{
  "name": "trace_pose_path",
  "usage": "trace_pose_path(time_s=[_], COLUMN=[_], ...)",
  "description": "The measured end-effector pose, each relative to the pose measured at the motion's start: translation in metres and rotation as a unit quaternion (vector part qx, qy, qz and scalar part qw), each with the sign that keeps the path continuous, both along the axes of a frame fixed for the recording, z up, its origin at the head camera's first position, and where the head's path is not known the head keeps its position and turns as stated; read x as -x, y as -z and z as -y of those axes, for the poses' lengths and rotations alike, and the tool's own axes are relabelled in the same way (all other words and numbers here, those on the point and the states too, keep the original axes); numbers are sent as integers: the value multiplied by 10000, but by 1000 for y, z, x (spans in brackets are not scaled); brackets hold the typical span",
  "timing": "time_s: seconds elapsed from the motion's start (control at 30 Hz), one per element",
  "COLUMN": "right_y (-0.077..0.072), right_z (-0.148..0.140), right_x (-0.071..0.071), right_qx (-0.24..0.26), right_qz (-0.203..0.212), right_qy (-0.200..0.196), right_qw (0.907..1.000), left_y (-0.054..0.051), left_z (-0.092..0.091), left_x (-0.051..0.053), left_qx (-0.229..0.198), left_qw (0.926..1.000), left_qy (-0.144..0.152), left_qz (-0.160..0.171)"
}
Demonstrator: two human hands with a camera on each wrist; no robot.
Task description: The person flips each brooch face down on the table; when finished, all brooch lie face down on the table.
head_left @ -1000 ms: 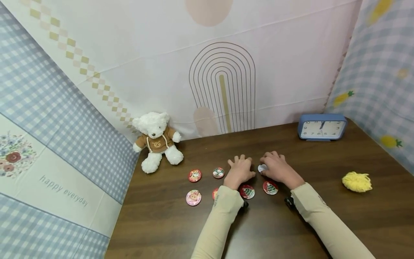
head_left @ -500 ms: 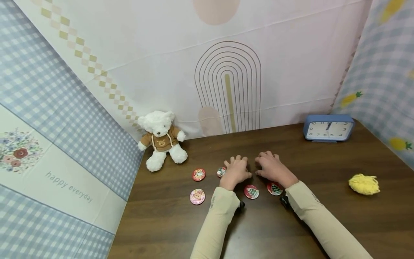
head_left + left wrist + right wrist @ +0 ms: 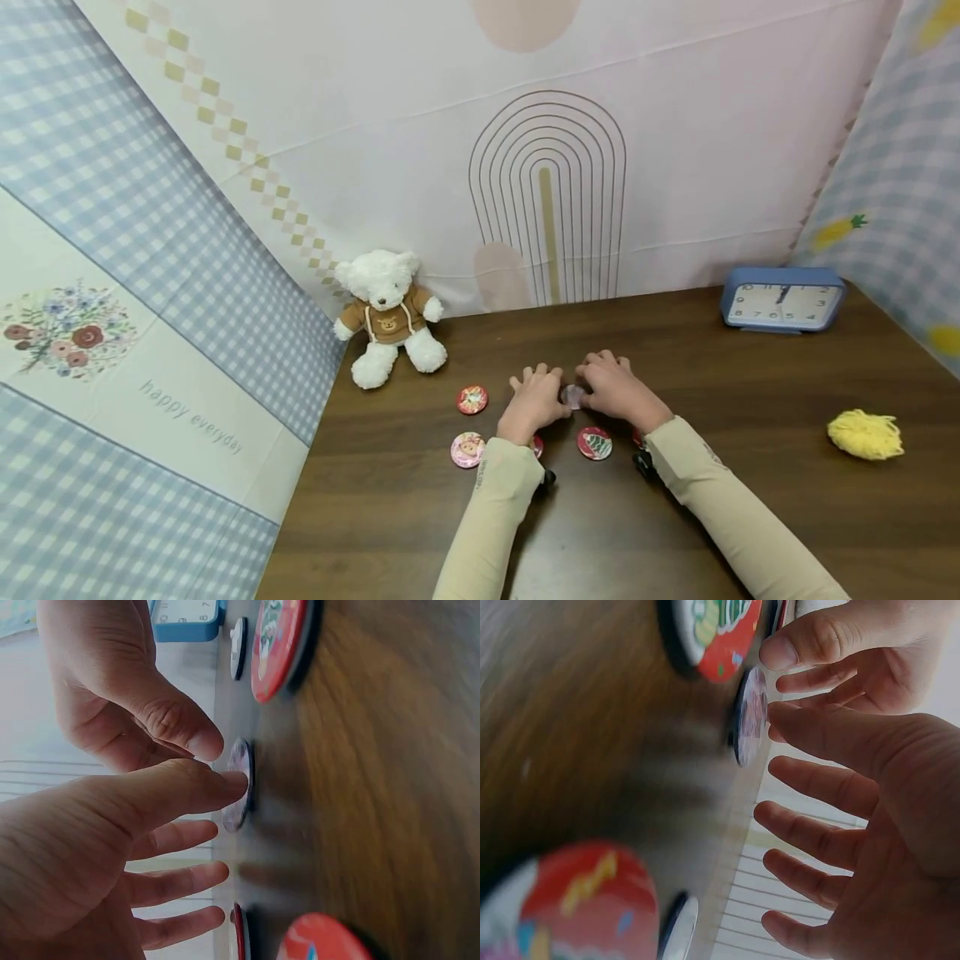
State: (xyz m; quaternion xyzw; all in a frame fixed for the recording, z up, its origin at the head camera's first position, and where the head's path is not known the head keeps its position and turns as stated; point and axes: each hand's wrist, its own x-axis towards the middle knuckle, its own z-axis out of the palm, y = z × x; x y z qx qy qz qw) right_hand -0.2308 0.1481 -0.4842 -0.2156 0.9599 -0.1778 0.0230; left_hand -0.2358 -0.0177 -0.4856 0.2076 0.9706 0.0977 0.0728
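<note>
A round pin badge [image 3: 574,397] with a pale, purplish face lies on the table between my hands. My left hand [image 3: 534,406] is beside it with fingers spread. In the left wrist view, the left thumb [image 3: 217,787] overlaps the badge's face; whether it presses there I cannot tell. My right hand [image 3: 618,392] comes from the other side, its thumb [image 3: 802,724] at the badge's edge in the right wrist view and its other fingers loosely extended. A red badge with a tree [image 3: 595,443] lies nearer. Another red badge [image 3: 537,446] is partly hidden by the left wrist.
To the left lie a red badge [image 3: 472,400] and a pink badge [image 3: 468,450]. A white badge [image 3: 238,649] shows beyond the right hand. A teddy bear [image 3: 386,321] sits at the back left, a blue clock [image 3: 783,300] at the back right, yellow yarn [image 3: 866,435] at right.
Both hands have moved left across the badges, the left one now covering the snowman-like badge seen earlier. The pale purplish badge has come into sight between them. The head view has shifted left.
</note>
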Motion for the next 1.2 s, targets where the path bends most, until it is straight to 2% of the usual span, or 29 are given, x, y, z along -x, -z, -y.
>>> trace_pose_path(time_s=[0.37,0.67,0.87,0.97,1.2], right_y=[1,3,2,1,-1], right_z=[4,0,-2,-4,-7], right_x=[0,0,0,0,3], right_qx=[-165,-199,-186,-161,-151], right_qz=[75,246,275,163,130], right_qy=[42,-1,-46,-180,-250], right_qw=[9998,9995,9994,9996,9995], left_y=[-4,0,-1,-1,-2], left_z=[-1,-2,0,1,1], left_x=[-2,-1,1,2,4], left_qx=[59,139,73,18,-143], left_qw=[9999,9997,9993,9992,9989], left_qy=[64,152,263,322,327], left_qz=[-107,-130,-242,-252,-315])
